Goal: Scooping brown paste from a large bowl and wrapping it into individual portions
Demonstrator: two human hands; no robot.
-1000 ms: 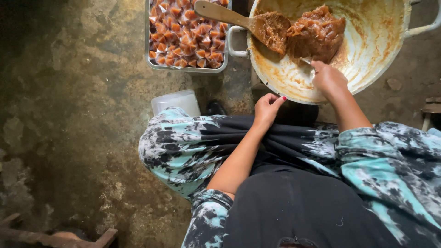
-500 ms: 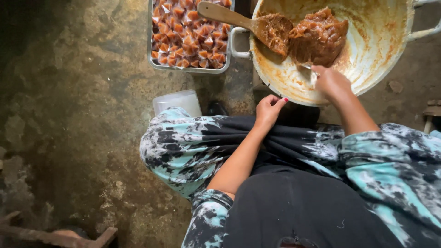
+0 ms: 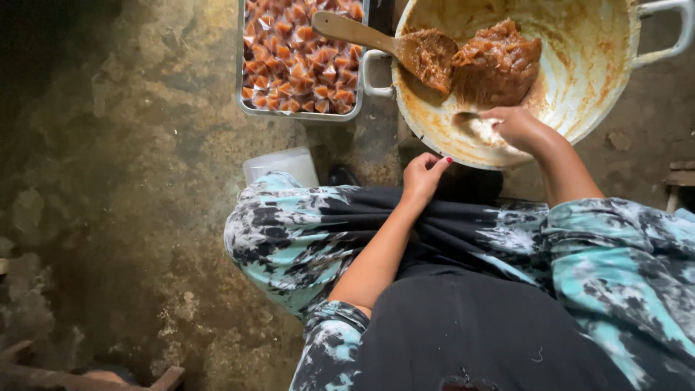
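The left hand [image 3: 422, 174] rests loosely curled and empty on the lap. Beyond it, the right hand [image 3: 517, 127] pinches a spoon [image 3: 474, 123] inside the pot [image 3: 579, 72], where much brown paste [image 3: 496, 65] remains; the tray [image 3: 300, 112] of wrapped sweets [image 3: 297, 58] looks nearly full.

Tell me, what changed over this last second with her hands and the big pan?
The right hand, holding a small spoon, drew back from the brown paste toward the pan's near wall. Nothing was picked up or let go. The left hand stayed on the patterned cloth, the wooden spatula stayed in the pan, and the tray of wrapped pieces did not move.
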